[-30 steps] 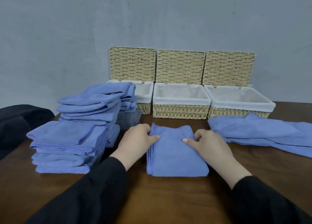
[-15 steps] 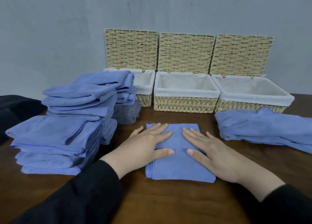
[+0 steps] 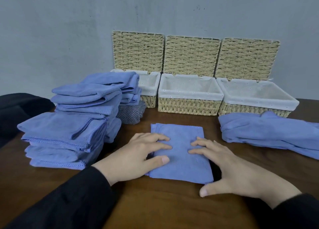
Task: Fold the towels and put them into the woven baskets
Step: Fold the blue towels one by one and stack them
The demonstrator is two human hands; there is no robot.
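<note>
Blue microfibre is lying under both my hands: a folded towel [image 3: 181, 152], resting flat on the dark wooden surface [image 3: 155, 203] right in front of me. I am pressing my left hand [image 3: 136, 157] on its left half and my right hand [image 3: 229, 166] on its right half, fingers spread nearly flat and gripping nothing; the right thumb is sitting off the near corner on bare wood. Both hands are equally close to it. The towel's long axis is running away from me, straight toward the middle basket [image 3: 189, 106], which is standing directly beyond its far edge with open wood between them. I am judging that a lift forward along that axis is what the next move needs.

Sideways room is tighter. A tall pile of blue towels [image 3: 72, 125] is standing just left of my left hand, and a loosely laid blue towel [image 3: 269, 130] is sprawling to the right, touching the front of the right basket [image 3: 255, 102].

Farther back, three baskets are lining the grey wall, white-lined, lids propped upright. The left basket [image 3: 150, 89] is partly hidden behind the pile. As far as I can see, nothing is lying in the middle or right basket.
</note>
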